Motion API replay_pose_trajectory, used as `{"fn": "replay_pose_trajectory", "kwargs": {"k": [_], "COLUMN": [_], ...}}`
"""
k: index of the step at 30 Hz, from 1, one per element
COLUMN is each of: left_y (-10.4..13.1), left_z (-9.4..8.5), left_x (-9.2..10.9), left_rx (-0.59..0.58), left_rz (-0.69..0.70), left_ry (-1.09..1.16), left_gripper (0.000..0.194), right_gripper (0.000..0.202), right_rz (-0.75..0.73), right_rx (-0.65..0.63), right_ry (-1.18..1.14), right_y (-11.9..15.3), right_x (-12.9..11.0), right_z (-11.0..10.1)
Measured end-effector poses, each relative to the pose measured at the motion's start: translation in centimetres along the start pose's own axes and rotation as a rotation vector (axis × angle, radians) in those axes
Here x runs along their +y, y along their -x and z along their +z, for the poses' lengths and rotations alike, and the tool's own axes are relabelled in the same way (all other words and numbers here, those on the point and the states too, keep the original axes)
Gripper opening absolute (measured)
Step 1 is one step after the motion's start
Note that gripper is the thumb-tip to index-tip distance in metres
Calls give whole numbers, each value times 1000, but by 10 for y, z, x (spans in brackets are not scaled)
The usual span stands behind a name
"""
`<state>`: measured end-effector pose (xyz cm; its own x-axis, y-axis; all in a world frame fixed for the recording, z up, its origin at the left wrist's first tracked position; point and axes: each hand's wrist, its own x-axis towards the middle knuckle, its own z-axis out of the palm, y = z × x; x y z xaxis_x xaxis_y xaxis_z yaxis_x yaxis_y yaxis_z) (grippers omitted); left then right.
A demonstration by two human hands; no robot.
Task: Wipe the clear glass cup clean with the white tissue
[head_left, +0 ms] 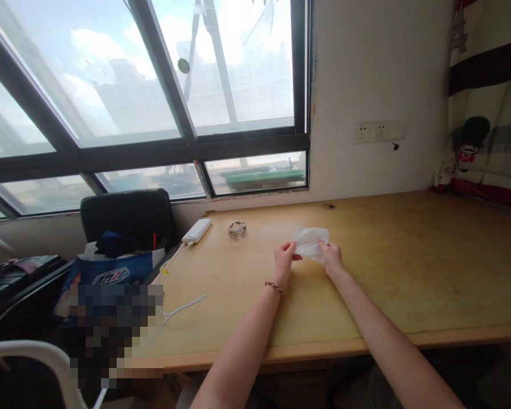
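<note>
Above the wooden table, a thin white sheet point(310, 243), like a tissue or wipe, is stretched between my two hands. My left hand point(284, 259) pinches its left edge, thumb on top; a braided bracelet circles that wrist. At the opposite edge, my right hand point(332, 257) grips the sheet with the thumb lying over it. Further back and to the left stands a silvery openwork ring-shaped object point(237, 230), like a bracelet, apart from both hands.
The table point(409, 272) reaches to the wall and window. A white power bank point(197, 230) with a cable sits at its left edge, and a white cord point(185, 308) lies nearer. A black chair point(128, 213) and blue bag point(106, 272) stand left. Sockets point(380, 132) are on the wall.
</note>
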<state>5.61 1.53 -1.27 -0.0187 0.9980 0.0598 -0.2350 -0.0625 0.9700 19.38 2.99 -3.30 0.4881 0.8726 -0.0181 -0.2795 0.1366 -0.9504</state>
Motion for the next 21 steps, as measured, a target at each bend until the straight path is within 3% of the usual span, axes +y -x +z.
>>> {"fn": "replay_pose_trajectory", "kwargs": {"k": [6,13,21], "left_y": [4,5,0], "left_z": [1,2,0], "left_x": [10,6,-4], "left_rx": [14,88,60], "left_rz": [94,111,59], "left_ry": [-69,-131,-50], "left_gripper": [37,36,38], "right_gripper": [28,19,19], "right_rz": [-2,22,41], "right_rx": [-75,-50,10], "right_ry": [-188,122,21], "right_y": [5,5,-6], "right_x": [-11,-7,5], "right_z": [3,-3,-4]}}
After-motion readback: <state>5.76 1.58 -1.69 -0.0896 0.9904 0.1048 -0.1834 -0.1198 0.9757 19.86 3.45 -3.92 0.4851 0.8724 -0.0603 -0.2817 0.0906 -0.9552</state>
